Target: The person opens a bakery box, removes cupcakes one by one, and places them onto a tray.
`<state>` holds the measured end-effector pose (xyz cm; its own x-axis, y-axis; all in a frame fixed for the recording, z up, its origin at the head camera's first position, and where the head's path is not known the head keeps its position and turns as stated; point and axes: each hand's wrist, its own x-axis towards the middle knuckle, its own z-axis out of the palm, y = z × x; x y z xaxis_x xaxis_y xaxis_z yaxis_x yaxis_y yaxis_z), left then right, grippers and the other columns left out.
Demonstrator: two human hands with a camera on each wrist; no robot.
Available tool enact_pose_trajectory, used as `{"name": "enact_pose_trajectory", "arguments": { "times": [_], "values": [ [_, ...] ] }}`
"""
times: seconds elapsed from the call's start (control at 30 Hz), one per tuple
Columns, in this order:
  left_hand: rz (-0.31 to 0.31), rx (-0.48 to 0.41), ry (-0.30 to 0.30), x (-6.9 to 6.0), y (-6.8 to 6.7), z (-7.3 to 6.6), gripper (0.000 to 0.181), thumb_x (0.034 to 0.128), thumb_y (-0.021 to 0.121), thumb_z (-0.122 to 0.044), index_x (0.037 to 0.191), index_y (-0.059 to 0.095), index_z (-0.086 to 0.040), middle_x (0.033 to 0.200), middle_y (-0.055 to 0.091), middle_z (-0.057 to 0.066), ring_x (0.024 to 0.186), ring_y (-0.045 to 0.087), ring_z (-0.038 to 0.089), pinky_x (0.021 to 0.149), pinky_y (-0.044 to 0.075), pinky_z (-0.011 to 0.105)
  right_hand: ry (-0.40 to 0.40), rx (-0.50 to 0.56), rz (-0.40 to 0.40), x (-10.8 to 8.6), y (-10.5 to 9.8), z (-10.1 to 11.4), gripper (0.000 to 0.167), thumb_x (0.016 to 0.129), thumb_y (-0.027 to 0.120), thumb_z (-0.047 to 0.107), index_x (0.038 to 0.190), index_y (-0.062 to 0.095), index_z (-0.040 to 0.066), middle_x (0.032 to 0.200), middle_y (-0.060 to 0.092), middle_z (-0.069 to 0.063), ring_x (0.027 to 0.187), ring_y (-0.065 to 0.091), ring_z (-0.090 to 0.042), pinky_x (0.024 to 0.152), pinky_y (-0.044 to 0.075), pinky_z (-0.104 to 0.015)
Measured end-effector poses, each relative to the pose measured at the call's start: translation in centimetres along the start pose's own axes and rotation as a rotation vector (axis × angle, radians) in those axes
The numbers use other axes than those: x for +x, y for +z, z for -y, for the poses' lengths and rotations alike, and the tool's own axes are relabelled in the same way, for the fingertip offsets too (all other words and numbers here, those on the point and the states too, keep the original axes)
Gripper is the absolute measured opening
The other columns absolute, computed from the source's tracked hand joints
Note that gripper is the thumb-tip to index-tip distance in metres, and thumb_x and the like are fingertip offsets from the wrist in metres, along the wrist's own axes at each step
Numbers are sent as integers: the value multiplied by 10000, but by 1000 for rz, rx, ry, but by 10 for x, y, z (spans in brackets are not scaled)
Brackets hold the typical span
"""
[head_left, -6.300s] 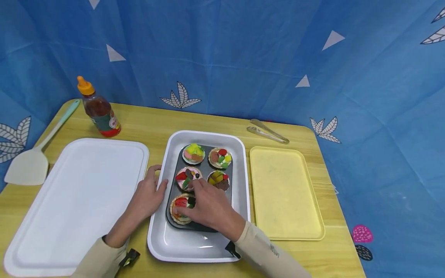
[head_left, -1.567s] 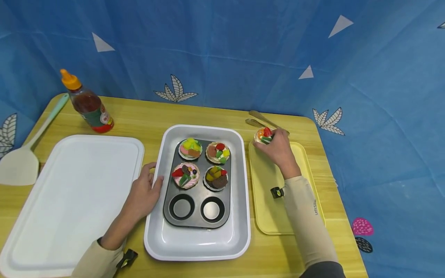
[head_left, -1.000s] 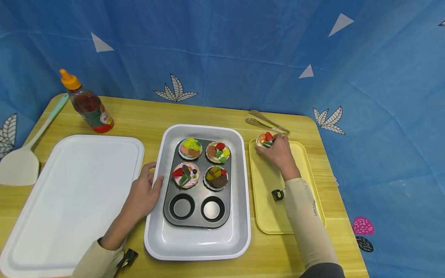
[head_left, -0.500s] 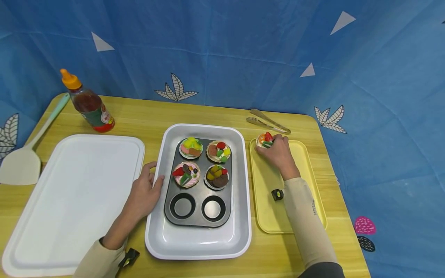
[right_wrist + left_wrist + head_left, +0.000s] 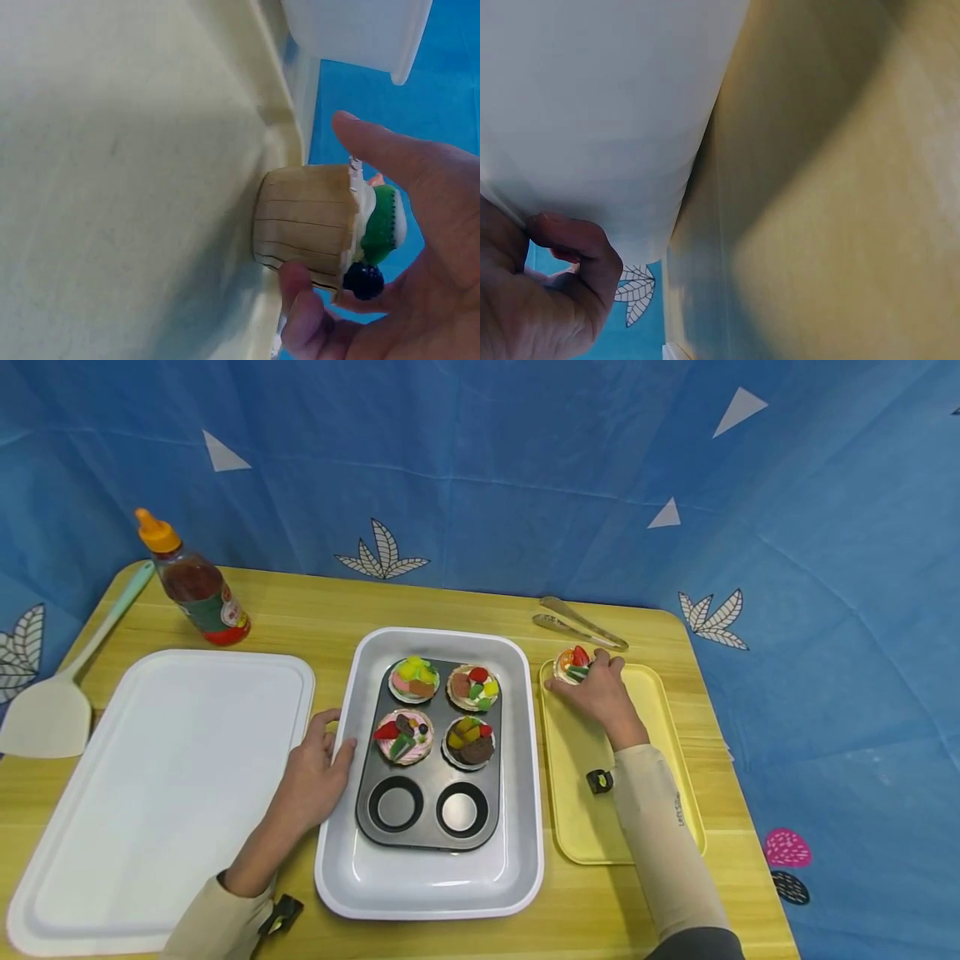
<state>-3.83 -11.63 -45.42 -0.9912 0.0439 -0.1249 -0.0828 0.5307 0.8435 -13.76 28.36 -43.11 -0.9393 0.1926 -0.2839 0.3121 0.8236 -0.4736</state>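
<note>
Listed first, at the far left corner of a pale yellow shallow rectangular tray (image 5: 566,810): one fruit-topped cupcake in a tan pleated shell (image 5: 573,665), upright, base apparently on the tray. About it: the right hand (image 5: 602,693), thumb and fingers parted to either side, with a visible gap on one side in the right wrist view; no firm pinch evident, contact at every fingertip impossible to tell. At centre: a deep glossy white rectangular tray (image 5: 405,893), held at its left rim by the curled fingers of the left hand (image 5: 311,777). Within: a dark grey metal six-cup muffin tin (image 5: 430,777). Tin contents, four: yellow-topped cupcake (image 5: 414,680), far left; cream-topped cupcake with red and green pieces (image 5: 473,687), far right; pink-frosted cupcake (image 5: 404,737), middle left; chocolate-brown cupcake with yellow pieces (image 5: 468,743), middle right. Bare to the metal: near left cup (image 5: 396,803) and near right cup (image 5: 462,810). Progress, as judged from the count: early stage; one cupcake on the yellow tray, release seemingly not quite complete; four left in the tin; no sixth in sight. Set apart, far right: silver metal tongs (image 5: 604,635). Set apart, left: flat white rectangular tray (image 5: 172,793), red-brown sauce bottle with orange cap (image 5: 201,589), cream spatula with mint-green handle (image 5: 48,718).
</note>
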Motion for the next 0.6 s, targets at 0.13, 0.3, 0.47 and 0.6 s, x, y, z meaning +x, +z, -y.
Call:
{"name": "enact_pose_trajectory", "arguments": {
  "times": [0.13, 0.3, 0.47, 0.6],
  "values": [
    [-1, -3, 3, 0, 0, 0, 469, 1015, 532, -127, 1433, 377, 20, 947, 700, 194, 727, 679, 233, 572, 553, 330, 36, -27, -5, -6, -5, 5, 1194, 816, 720, 600, 1567, 22, -11, 1440, 229, -357, 1096, 534, -554, 934, 442, -633],
    [-6, 12, 2, 0, 0, -1, 467, 1015, 534, -129, 1429, 380, 22, 936, 702, 185, 722, 670, 227, 574, 542, 322, 31, -58, -8, -16, -13, 13, 1212, 816, 705, 625, 1561, 22, -44, 1462, 222, -376, 1094, 529, -574, 920, 436, -653],
    [-9, 12, 3, 0, 0, -1, 465, 1014, 536, -128, 1425, 385, 26, 914, 699, 176, 709, 662, 222, 563, 534, 313, -20, -41, -45, -32, -22, 28, 1176, 830, 672, 656, 1569, 55, -21, 1518, 176, -362, 1080, 539, -560, 903, 435, -661],
    [-13, 11, 11, 0, 0, 0, 460, 1013, 539, -125, 1421, 390, 27, 905, 700, 169, 703, 657, 220, 562, 531, 317, -57, -6, -93, -45, -27, 41, 1090, 857, 665, 620, 1578, 99, 30, 1533, 196, -325, 1041, 560, -527, 863, 448, -646]
  ]
}}
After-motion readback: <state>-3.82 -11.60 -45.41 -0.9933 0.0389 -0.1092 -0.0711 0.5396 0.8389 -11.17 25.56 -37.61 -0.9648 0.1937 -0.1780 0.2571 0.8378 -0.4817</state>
